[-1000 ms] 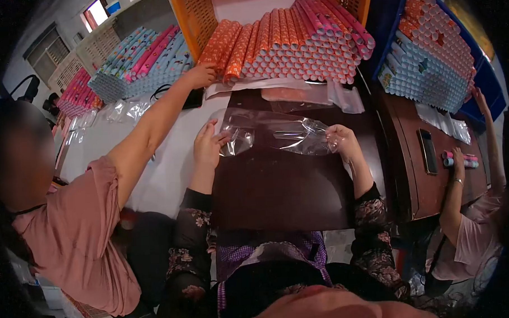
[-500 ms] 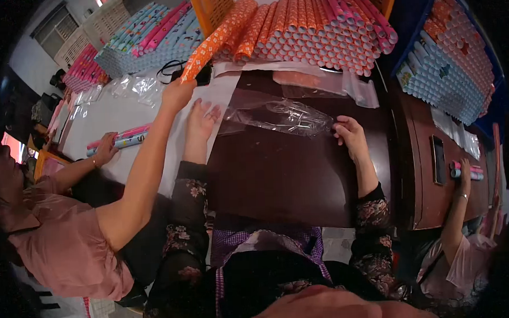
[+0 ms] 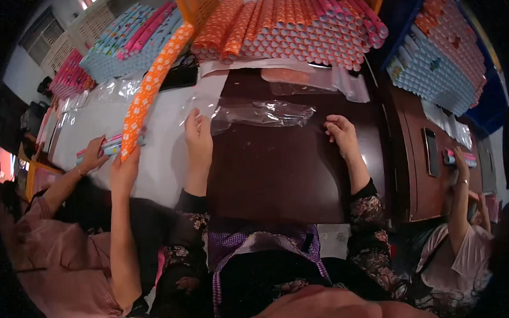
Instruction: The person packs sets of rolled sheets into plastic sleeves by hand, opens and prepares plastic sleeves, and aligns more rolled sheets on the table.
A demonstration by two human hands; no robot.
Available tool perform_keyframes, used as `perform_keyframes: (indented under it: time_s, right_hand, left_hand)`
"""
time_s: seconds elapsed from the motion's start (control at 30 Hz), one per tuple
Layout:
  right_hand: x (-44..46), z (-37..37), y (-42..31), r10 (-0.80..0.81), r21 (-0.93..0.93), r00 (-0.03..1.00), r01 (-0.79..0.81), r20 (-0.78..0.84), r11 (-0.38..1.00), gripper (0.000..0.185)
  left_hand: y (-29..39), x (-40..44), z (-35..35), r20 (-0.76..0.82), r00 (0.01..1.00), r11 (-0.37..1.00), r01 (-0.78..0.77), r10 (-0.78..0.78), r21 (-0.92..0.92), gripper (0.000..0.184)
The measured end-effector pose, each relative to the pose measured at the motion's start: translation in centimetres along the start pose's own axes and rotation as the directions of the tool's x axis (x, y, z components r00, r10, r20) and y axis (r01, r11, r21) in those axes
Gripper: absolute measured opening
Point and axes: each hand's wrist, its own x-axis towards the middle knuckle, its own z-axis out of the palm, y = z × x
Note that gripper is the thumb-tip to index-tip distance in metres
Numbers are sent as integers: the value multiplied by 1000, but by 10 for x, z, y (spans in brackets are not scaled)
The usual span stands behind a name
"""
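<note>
My left hand point(image 3: 199, 139) is at the left end of a clear plastic bag point(image 3: 272, 113), its fingers closed on the film. The crumpled bag stretches rightward above the dark brown table point(image 3: 277, 180). Beyond the bag's right end is my right hand point(image 3: 342, 134), loosely curled with a gap between thumb and fingers and nothing visible in it. Farther back, a flat packet with orange contents point(image 3: 288, 76) and folded clear bags point(image 3: 352, 87) lie on the table.
Orange and pink rolls point(image 3: 295, 28) are stacked at the back. At left, a co-worker's hands point(image 3: 124, 172) hold an orange patterned roll point(image 3: 151, 87) and small rolls. Another person's hand point(image 3: 461, 162) touches small rolls at right, beside a phone point(image 3: 431, 153).
My right hand has let go of the bag, whose right end now lies apart from it. My left hand has closed on the left end. The left co-worker has pulled an orange roll leftward from the stack.
</note>
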Motion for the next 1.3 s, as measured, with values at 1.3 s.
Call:
perform_keyframes:
  time_s: [1.3]
  right_hand:
    - [254, 46, -232, -481, -823, 825, -35, 297, -567, 28]
  left_hand:
    - [-36, -7, 25, 470, 620, 550, -781, 628, 295, 21]
